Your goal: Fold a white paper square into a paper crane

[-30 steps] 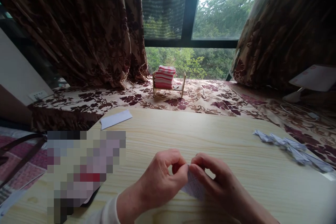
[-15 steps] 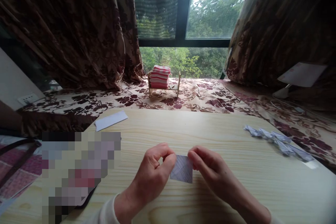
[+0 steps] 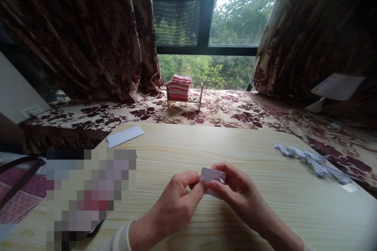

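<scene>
A small folded piece of paper (image 3: pixel 212 174), white with faint printed or written marks, is held just above the wooden table (image 3: pixel 188 145). My left hand (image 3: pixel 182 196) pinches its left edge between thumb and fingers. From the other side, my right hand (image 3: pixel 235 184) grips it, with the thumb across its front and the fingers behind. The thumbs nearly meet at the paper's middle, and a lower flap shows beneath the right thumb. Part of the paper is hidden by the fingers.
Several folded paper pieces (image 3: pixel 315 160) lie in a row at the table's right. A white paper strip (image 3: pixel 125 136) rests at the back left, near a blurred-out object (image 3: pixel 97 196). Behind stand a small rack (image 3: pixel 184 100) with folded striped cloths (image 3: pixel 179 87) and a lamp (image 3: pixel 337 86).
The paper has been turned and raised slightly, and a flap now shows. My right hand has closed in over its front, and both hands have come nearer together.
</scene>
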The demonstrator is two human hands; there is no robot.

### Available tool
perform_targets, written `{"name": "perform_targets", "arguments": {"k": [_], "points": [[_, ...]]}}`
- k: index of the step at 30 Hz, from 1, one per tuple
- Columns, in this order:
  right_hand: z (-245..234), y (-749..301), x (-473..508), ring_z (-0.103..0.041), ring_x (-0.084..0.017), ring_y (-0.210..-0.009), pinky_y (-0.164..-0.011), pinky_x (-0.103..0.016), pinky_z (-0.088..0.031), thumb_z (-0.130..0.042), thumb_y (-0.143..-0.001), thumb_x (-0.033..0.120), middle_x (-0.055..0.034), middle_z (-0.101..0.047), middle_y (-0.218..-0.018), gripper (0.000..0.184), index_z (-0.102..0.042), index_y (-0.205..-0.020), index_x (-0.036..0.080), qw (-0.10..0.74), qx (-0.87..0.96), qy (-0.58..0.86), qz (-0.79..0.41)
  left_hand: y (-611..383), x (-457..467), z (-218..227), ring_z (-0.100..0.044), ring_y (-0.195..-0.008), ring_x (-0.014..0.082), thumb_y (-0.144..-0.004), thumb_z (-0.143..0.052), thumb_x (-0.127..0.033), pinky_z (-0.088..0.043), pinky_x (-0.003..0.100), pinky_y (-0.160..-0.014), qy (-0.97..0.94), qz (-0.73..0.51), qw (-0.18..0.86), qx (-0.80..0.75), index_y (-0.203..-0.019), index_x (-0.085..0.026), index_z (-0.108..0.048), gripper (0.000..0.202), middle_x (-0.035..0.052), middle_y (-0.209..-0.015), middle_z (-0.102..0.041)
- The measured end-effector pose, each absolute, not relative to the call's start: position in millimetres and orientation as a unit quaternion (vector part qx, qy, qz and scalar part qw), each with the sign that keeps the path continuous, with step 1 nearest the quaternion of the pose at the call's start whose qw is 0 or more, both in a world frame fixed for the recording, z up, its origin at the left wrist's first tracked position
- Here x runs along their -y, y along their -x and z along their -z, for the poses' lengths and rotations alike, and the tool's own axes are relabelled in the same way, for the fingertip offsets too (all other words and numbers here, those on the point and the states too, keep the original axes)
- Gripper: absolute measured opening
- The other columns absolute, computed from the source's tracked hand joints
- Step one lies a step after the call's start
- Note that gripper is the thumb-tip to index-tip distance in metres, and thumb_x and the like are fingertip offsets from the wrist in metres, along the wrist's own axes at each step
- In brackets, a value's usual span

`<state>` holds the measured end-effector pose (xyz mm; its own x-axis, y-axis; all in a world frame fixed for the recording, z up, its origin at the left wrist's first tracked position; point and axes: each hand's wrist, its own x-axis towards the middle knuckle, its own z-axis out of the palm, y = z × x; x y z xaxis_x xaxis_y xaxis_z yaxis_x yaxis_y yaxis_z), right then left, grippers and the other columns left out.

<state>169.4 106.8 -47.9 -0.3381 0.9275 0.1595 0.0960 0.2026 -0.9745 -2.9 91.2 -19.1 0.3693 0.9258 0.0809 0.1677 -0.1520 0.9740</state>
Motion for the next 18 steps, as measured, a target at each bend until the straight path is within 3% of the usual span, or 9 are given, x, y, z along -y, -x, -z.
{"name": "perform_targets", "arguments": {"k": [5, 10, 15, 18], "points": [[47.9, -168.6, -106.0, -0.046, -0.011, -0.059, -0.054, -0.022, -0.038, -0.052, -0.091, 0.041, 0.0008, -0.052, -0.063, 0.031, -0.057, -0.073, 0.017, 0.434, 0.662, 0.4, -0.461, 1.8, -94.1, 26.0, -0.045, -0.06, 0.0133, -0.083, -0.056, -0.035, -0.036, 0.024, -0.058, -0.625, -0.386, 0.506, -0.452, -0.064, -0.014, -0.067, 0.03, 0.0003, -0.059, -0.053], [46.3, -167.8, -109.9, -0.039, -0.009, -0.053, -0.049, -0.022, -0.033, -0.052, -0.089, 0.046, 0.0032, -0.046, -0.057, 0.036, -0.052, -0.066, 0.017, 0.44, 0.642, 0.419, -0.468, 3.2, -97.5, 27.3, -0.032, -0.052, 0.0091, -0.079, -0.059, -0.039, -0.026, 0.023, -0.049, -0.586, -0.387, 0.507, -0.5, -0.06, -0.014, -0.062, 0.032, -0.0039, -0.052, -0.039], [47.2, -170.1, -112.3, -0.037, -0.009, -0.053, -0.05, -0.023, -0.032, -0.053, -0.086, 0.05, 0.0029, -0.044, -0.056, 0.041, -0.05, -0.061, 0.017, 0.425, 0.642, 0.435, -0.467, 7.2, -97.5, 23.4, -0.032, -0.052, 0.0093, -0.083, -0.052, -0.042, -0.026, 0.023, -0.048, -0.609, -0.382, 0.519, -0.463, -0.055, -0.016, -0.051, 0.038, -0.0036, -0.053, -0.038], [47.5, -172.0, -111.6, -0.036, -0.01, -0.055, -0.051, -0.023, -0.031, -0.05, -0.088, 0.051, 0.0032, -0.041, -0.057, 0.043, -0.047, -0.061, 0.018, 0.413, 0.659, 0.445, -0.443, 7.7, -99.3, 22.3, -0.031, -0.052, 0.0091, -0.079, -0.056, -0.039, -0.024, 0.023, -0.048, -0.602, -0.378, 0.502, -0.492, -0.058, -0.014, -0.058, 0.033, -0.0041, -0.052, -0.036]]}}
